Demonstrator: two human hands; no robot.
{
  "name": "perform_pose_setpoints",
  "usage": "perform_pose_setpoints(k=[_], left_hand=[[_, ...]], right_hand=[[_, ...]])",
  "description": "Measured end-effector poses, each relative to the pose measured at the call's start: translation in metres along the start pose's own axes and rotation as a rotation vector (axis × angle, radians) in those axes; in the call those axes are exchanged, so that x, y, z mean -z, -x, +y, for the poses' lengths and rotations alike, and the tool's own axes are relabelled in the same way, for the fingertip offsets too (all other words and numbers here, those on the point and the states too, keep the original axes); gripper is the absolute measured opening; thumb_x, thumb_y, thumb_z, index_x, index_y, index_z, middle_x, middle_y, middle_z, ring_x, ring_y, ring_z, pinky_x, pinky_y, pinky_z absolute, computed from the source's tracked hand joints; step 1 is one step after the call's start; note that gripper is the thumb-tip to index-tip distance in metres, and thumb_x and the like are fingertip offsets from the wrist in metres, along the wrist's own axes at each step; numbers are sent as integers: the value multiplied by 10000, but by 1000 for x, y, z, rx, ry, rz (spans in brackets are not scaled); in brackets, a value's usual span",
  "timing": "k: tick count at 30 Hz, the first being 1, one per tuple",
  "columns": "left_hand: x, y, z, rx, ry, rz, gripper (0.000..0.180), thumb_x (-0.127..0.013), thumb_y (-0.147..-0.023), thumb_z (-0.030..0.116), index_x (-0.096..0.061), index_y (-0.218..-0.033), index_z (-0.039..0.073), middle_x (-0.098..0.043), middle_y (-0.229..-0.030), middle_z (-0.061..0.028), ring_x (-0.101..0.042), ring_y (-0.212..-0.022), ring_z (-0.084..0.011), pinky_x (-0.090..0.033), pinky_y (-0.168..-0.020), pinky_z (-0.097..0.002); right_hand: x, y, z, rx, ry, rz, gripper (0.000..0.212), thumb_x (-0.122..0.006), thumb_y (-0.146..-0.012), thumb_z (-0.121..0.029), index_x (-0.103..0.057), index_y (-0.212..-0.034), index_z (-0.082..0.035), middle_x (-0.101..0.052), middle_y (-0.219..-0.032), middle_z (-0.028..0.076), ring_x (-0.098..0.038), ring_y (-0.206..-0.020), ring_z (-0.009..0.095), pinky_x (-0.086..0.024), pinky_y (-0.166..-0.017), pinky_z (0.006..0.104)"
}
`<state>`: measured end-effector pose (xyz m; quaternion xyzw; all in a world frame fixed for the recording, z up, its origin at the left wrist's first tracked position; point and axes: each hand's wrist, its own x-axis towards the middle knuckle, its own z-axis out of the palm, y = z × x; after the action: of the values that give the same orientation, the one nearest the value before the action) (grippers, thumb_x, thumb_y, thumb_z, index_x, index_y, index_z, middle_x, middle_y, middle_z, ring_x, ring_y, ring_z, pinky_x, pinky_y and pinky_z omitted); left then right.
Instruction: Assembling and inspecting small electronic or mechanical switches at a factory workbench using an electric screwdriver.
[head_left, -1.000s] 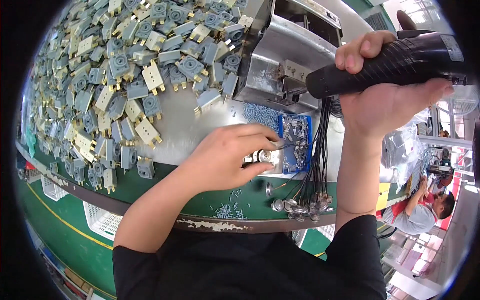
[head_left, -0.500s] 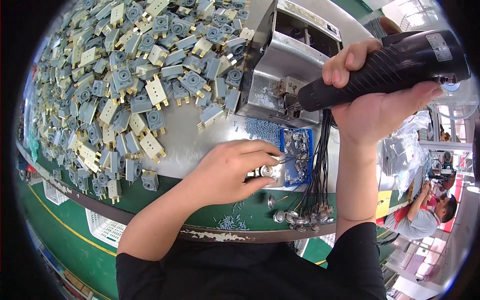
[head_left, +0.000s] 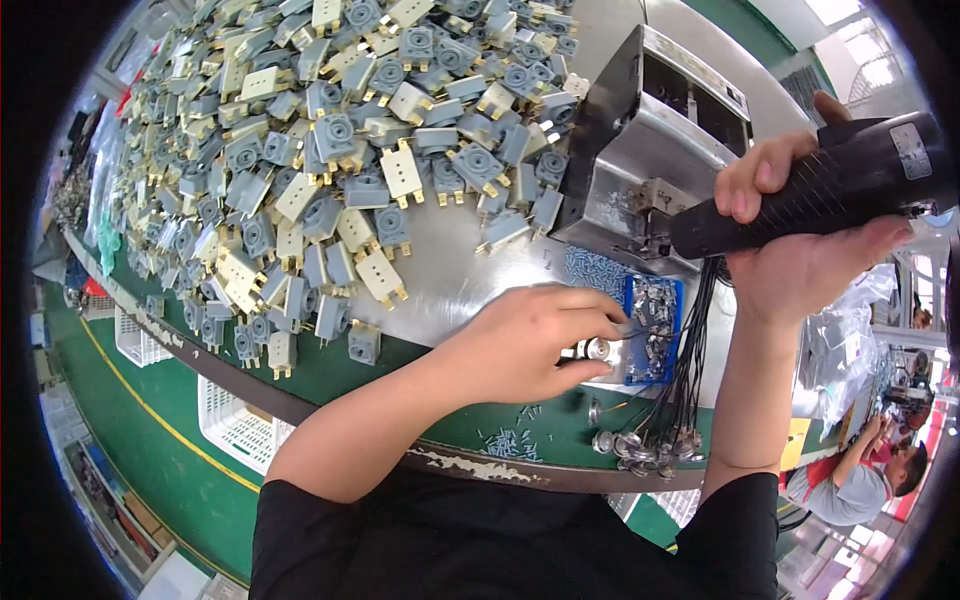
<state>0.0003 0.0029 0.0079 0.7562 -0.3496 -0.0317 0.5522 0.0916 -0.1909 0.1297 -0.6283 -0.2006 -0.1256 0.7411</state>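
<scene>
My left hand (head_left: 535, 345) rests low over the bench. Its thumb and fingers are closed around a small round metal part (head_left: 598, 349) with a dark wire at it. Raised at the right, my right hand (head_left: 785, 260) wraps round a thick black power screwdriver (head_left: 850, 185). The screwdriver's narrow end points left at the front of a metal box-shaped machine (head_left: 640, 150); whether they touch I cannot tell. Beside my left fingertips stands a blue tray (head_left: 681, 300) of small metal pieces. A heap of small screws (head_left: 597, 268) lies just behind it.
A big pile of grey and cream switch-like blocks (head_left: 335, 135) covers the left and back. Black wires (head_left: 695, 350) with round metal discs (head_left: 640, 445) hang toward the bench edge. Loose screws (head_left: 512, 443) lie on the green mat. A co-worker (head_left: 860, 480) sits at far right.
The whole view has shifted, so the bench and its things appear farther right and slightly lower. Both hands keep the same grips, and the screwdriver still points at the machine.
</scene>
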Motion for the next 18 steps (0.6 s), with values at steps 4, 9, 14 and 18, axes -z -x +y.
perform_pose_setpoints(k=[4, 9, 14, 18], left_hand=[[-2, 0, -1, 5, 23, 8, 290, -832, -828, 175, -731, -1072, 53, -728, -1220, -112, -719, -1054, -333, -585, -879, -429], [3, 1, 1, 86, 52, -1, 299, -833, -791, 159, -750, -1042, 20, -724, -1195, -142, -713, -1058, -370, -581, -899, -428], [3, -3, 0, 73, 25, 8, 280, -796, -846, 209, -745, -1072, 51, -716, -1215, -73, -714, -1036, -304, -578, -874, -407], [0, 0, 1, 77, 32, 34, 276, -796, -854, 221, -740, -1058, 44, -717, -1201, -62, -714, -1016, -303, -577, -863, -399]], right_hand=[[0, 19, -20, -119, -97, -130, 1140, -429, -875, -921, -349, -1551, -6, -513, -846, 47, -517, -590, 158, -448, -564, 340], [-23, 52, -41, -130, -121, -314, 1158, -510, -867, -890, -288, -1587, -10, -524, -806, 49, -547, -543, 174, -467, -503, 341], [-31, 66, -39, -149, -50, -272, 1209, -528, -793, -938, -297, -1597, -66, -557, -831, 58, -570, -558, 181, -497, -525, 378], [-33, 72, -30, -150, -52, -292, 1207, -513, -791, -943, -284, -1598, -77, -548, -844, 53, -569, -575, 180, -498, -539, 371]])
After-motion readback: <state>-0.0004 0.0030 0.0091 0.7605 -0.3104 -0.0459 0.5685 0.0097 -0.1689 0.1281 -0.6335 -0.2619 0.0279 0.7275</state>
